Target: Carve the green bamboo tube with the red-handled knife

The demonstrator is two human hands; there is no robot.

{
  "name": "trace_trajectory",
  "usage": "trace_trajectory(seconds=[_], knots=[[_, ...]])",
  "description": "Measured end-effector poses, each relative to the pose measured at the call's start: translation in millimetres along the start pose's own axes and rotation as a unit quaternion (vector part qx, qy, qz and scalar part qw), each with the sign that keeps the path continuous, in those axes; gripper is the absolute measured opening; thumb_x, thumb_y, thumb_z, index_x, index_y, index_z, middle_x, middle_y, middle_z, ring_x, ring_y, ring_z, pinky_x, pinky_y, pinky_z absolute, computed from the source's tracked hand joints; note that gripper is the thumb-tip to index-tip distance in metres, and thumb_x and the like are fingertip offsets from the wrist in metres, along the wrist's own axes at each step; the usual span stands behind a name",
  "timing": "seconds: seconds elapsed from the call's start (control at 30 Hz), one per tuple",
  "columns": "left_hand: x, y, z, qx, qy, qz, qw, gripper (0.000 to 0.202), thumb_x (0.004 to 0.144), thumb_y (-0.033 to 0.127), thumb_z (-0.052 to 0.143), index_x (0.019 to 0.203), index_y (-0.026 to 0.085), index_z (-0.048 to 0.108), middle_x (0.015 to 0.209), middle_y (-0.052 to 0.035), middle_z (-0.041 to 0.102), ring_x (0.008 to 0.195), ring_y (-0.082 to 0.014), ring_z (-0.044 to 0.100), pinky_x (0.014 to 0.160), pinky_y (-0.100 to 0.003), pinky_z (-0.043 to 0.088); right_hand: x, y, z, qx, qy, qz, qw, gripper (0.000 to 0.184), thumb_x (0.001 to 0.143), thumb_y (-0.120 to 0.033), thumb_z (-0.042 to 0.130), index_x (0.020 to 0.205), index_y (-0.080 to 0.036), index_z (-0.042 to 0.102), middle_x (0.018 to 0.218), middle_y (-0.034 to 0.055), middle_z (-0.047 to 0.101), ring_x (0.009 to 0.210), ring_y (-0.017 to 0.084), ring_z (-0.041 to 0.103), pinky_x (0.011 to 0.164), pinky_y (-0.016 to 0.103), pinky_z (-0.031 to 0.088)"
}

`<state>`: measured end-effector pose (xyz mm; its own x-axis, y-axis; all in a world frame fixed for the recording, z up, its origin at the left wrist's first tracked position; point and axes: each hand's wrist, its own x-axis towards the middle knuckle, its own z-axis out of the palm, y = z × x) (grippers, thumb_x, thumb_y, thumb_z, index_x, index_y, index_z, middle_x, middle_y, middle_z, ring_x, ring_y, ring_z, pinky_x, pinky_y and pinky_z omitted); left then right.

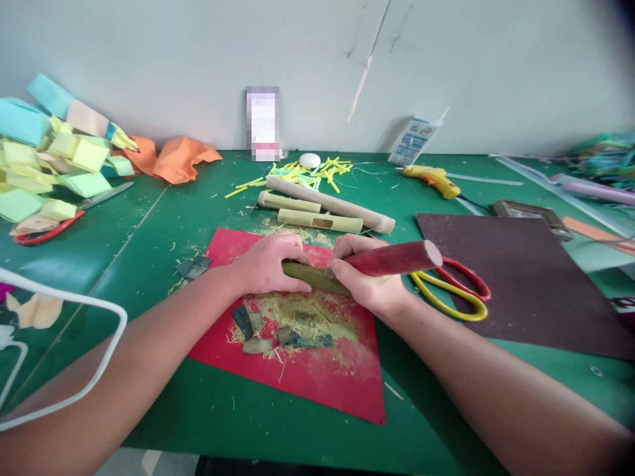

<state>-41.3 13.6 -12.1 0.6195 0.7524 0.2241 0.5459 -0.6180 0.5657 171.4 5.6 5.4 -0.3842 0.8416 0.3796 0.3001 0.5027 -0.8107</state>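
Note:
My left hand (270, 261) is closed around one end of a greenish bamboo piece (317, 276), held lengthwise above a red sheet (360, 370). At the bamboo's other end, my right hand (370, 274) grips a tool with a thick red wooden handle (397, 258); its working end is hidden by my fingers. Pale shavings (297, 307) and dark sandpaper-like scraps (243, 320) lie on the sheet below. Just beyond my hands rest a cut bamboo tube (342, 223) with a notch, another bamboo tube (290, 201) and a long pale stick (337, 206).
Scissors (449, 287) with red and yellow handles lie right of my hand, partly on a dark brown sheet (520, 277). A yellow glue gun (431, 180) is farther back. Paper pieces (64, 172) and red-handled scissors (54, 228) crowd the left. A phone (262, 122) leans against the wall.

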Motion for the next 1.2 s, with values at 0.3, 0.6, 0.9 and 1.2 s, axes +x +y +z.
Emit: trace_trajectory(seconds=[0.3,0.6,0.9,1.2], knots=[[0.3,-4.5,3.4,0.021,0.016,0.021,0.999,0.036,0.072,0.049,0.076,0.091,0.019,0.069,0.087,-0.0036,0.06,0.085,-0.0192,0.055,0.077,-0.033,0.043,7.8,-2.8,3.0,0.091,0.074,0.095,0.989,0.016,0.069,-0.029,0.072,0.062,-0.019,0.062,0.064,-0.0009,0.059,0.059,0.012,0.052,0.055,0.026,0.041],[1.8,-2.5,3.1,0.036,0.019,0.026,0.999,0.035,0.071,0.048,0.077,0.081,0.016,0.067,0.082,-0.0028,0.058,0.081,-0.0176,0.054,0.074,-0.031,0.042,9.9,0.6,-5.6,0.183,0.045,0.145,0.971,0.021,0.069,-0.017,0.063,0.089,-0.019,0.063,0.055,-0.0054,0.052,0.047,0.01,0.045,0.046,0.025,0.033],[2.4,-2.6,2.1,0.006,0.015,0.018,1.0,0.031,0.072,0.044,0.077,0.084,0.019,0.065,0.082,-0.002,0.06,0.084,-0.0187,0.055,0.075,-0.032,0.042,2.0,-11.2,2.4,0.056,0.05,0.107,0.991,0.022,0.067,-0.035,0.079,0.075,-0.017,0.069,0.078,0.0043,0.069,0.068,0.016,0.062,0.059,0.028,0.05],[1.6,-2.5,3.3,0.008,0.025,0.006,1.0,0.034,0.071,0.046,0.077,0.083,0.018,0.061,0.082,-0.0008,0.058,0.081,-0.0175,0.054,0.072,-0.031,0.041,-0.4,-2.9,11.1,0.082,0.069,0.127,0.986,0.032,0.066,-0.044,0.081,0.062,-0.017,0.065,0.06,0.0019,0.062,0.057,0.013,0.053,0.05,0.026,0.042]])
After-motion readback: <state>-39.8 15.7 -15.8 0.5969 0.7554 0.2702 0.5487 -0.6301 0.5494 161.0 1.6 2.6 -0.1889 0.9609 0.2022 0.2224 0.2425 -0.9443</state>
